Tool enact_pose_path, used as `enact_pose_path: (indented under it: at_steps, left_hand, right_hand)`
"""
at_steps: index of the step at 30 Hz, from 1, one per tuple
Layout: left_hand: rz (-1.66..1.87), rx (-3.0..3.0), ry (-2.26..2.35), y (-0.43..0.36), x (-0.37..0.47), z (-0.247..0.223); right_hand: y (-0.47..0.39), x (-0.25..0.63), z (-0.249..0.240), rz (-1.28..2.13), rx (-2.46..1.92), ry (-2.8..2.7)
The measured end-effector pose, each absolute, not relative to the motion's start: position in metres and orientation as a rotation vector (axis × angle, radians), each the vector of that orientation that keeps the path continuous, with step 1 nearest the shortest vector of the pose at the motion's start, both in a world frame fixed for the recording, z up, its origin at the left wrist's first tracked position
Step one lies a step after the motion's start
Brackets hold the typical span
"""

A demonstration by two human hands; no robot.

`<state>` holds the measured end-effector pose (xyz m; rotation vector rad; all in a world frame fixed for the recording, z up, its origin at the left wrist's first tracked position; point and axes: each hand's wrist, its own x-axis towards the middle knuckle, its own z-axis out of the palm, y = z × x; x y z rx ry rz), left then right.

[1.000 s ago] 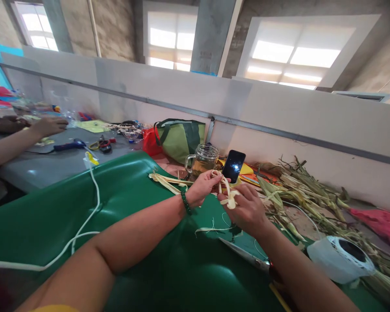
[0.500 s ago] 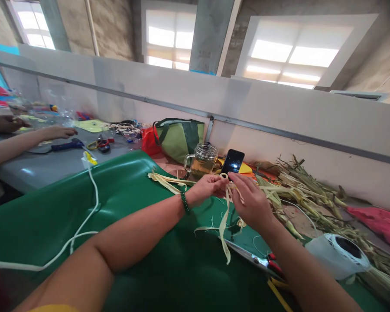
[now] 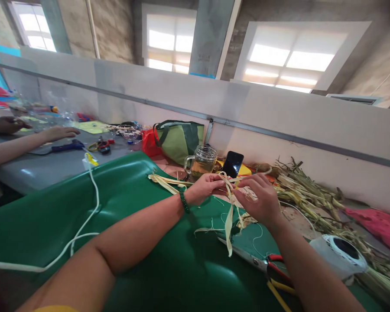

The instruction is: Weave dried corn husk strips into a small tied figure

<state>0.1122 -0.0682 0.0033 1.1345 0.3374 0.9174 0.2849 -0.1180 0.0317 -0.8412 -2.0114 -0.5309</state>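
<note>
Pale strips of dried corn husk (image 3: 229, 225) hang from between my two hands above a green sheet (image 3: 169, 268). My left hand (image 3: 205, 187), with a dark green beaded bracelet at the wrist, pinches the husk near a small loop. To its right my right hand (image 3: 260, 197) grips another stretch of husk between thumb and fingers, pulled out to the side. Below the hands lie red-handled scissors (image 3: 255, 261), partly behind my right forearm. More husk strips (image 3: 164, 181) rest on the sheet to the left.
Behind my hands stand a glass mug (image 3: 203, 162) of amber liquid, a phone (image 3: 232, 164) and a green bag (image 3: 182, 141). Dried husks (image 3: 308, 197) pile up at right, near a white roll (image 3: 339, 255). A white cable (image 3: 92, 195) crosses the sheet. Another person's hand (image 3: 60, 133) is at far left.
My right hand has moved right, away from my left, drawing a husk strip out sideways. The loop and crossing strips show more plainly. My left hand stays nearly in place.
</note>
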Motion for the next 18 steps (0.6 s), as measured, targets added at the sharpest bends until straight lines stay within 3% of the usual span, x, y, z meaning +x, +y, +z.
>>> enact_pose_path:
  at_steps: [7,13,18]
  left_hand:
    - [0.933,1.134,0.404,-0.066,0.11,0.004]
    - [0.963,1.163,0.473,-0.07,0.111,0.005]
    - [0.991,1.163,0.493,-0.069,0.113,0.004]
  right_hand:
    - [-0.115,0.279,0.018,-0.435,-0.978,-2.09]
    - [-0.115,0.278,0.015,-0.648,-0.924,-2.109]
    - [-0.124,0.272,0.025,-1.027,-0.832,-2.165]
